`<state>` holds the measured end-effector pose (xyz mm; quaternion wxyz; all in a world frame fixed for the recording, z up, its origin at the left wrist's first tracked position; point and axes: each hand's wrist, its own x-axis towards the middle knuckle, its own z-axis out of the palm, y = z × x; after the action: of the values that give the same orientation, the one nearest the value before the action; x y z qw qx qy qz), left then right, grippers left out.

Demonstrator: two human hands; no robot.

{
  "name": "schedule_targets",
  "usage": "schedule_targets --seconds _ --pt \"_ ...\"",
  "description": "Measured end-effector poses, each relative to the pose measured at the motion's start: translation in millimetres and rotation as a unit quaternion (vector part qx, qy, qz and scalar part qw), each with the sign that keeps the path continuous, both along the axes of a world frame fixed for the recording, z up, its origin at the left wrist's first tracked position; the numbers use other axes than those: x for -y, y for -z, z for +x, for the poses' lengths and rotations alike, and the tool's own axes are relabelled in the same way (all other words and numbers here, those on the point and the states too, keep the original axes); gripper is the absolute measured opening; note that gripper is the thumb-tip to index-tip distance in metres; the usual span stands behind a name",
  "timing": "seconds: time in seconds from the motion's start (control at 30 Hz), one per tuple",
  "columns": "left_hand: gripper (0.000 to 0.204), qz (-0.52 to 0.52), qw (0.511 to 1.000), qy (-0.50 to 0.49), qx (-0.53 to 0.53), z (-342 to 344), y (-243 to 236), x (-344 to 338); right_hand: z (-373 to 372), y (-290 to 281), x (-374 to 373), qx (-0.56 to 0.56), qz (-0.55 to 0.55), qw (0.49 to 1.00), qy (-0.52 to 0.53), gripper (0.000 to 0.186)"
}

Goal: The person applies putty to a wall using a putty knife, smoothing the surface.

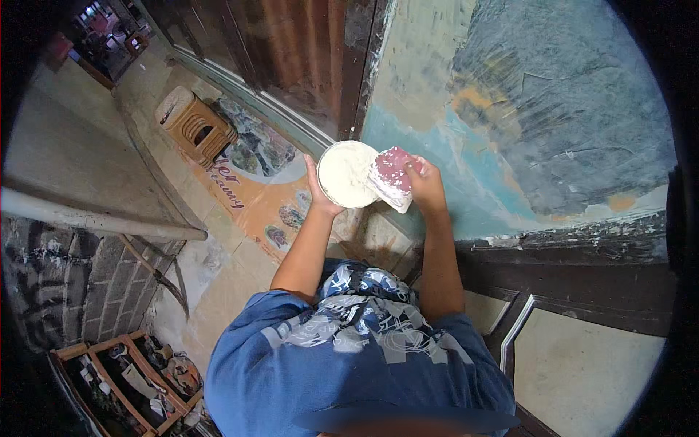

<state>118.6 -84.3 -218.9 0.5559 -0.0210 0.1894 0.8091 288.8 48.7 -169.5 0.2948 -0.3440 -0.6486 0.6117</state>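
Note:
A round tub filled with thick white paste rests in my left hand, whose fingers and thumb curve round its left side. Over the tub's right edge, my right hand grips a flat pinkish-red spreader, with the thumb on its face. White paste smears the spreader, and a pale flat part shows along its lower edge. Whether this pale part is a second blade, I cannot tell. The spreader's near corner overlaps the tub's rim.
Right of me stands a wall with patchy turquoise, grey and white coating. Ahead is a dark wooden door or window frame. Stacked brown plastic stools stand on a printed orange sheet. At lower left is a wooden rack of assorted items.

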Motion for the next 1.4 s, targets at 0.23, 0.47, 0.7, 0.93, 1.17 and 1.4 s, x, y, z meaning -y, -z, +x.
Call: schedule_targets --seconds 0.23,0.47,0.7,0.93,1.17,1.4 --pt "0.105 0.030 0.999 0.011 0.006 2.6 2.5 -5.1 3.3 -15.6 -3.8 0.059 0.055 0.997 -0.009 0.031" --pt "0.102 -0.024 1.000 -0.011 0.012 6.3 2.1 -7.3 6.1 -2.8 -9.1 0.072 0.066 0.995 0.000 0.032" --pt "0.104 0.029 0.999 0.014 0.007 13.6 0.7 -11.0 17.2 5.4 -22.6 0.070 0.083 0.994 0.007 0.028" --pt "0.105 0.011 1.000 0.011 -0.004 17.2 0.6 -11.6 19.1 -8.5 -19.2 0.023 0.068 0.997 0.016 0.030" --pt "0.103 0.183 0.979 0.090 0.012 20.6 -2.5 -9.3 24.7 -29.1 -17.8 -0.058 -0.008 0.998 0.032 0.022" --pt "0.104 0.100 0.995 0.018 0.026 30.6 -29.5 -22.5 30.5 -45.5 -16.9 -0.108 -0.034 0.992 0.047 0.023"
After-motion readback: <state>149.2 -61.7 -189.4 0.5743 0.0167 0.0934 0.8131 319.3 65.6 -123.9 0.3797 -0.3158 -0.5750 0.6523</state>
